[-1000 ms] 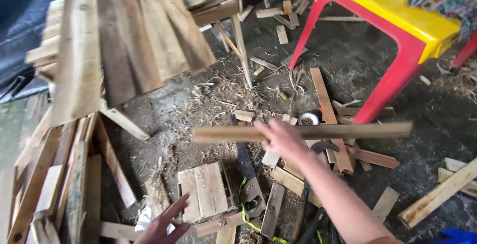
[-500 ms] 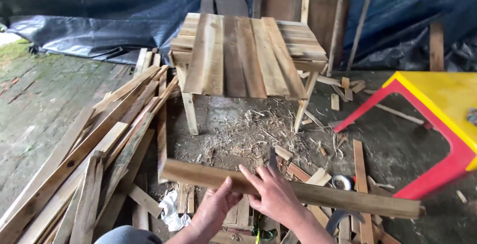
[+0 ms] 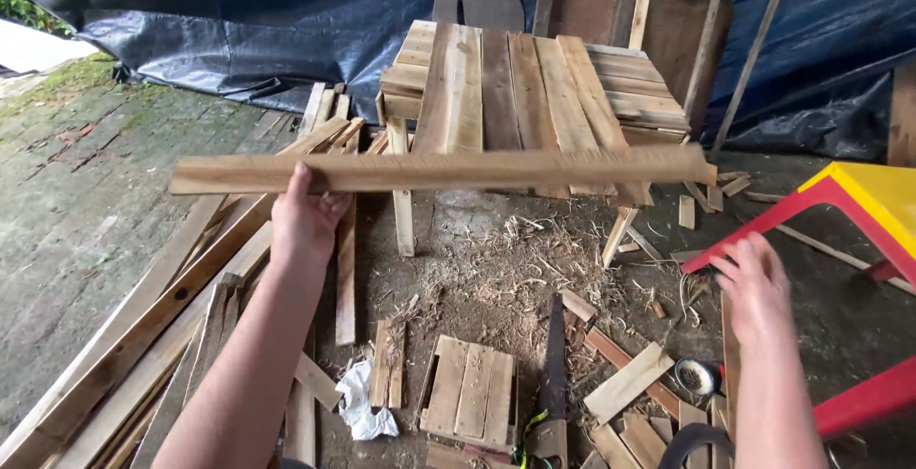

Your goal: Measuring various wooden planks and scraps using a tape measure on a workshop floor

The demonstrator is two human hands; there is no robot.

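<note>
Dark tarpaulin walls and a littered floor frame my view. My left hand point(image 3: 303, 221) has its fingers clamped around a long pale wooden slat point(image 3: 439, 170), held level before the slatted plank worktop point(image 3: 534, 97). My right hand point(image 3: 759, 288) hangs spread, holding nothing. Slat is lifted, not yet placed.

wooden table point(image 3: 496, 87), handsaw point(image 3: 552, 383), blue tarp point(image 3: 286, 20)

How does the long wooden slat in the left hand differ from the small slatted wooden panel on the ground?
The long slat is one narrow strip, held level in the air by the left hand; the small slatted panel is several short boards joined side by side, lying flat on the ground. Both are pale bare wood.
</note>
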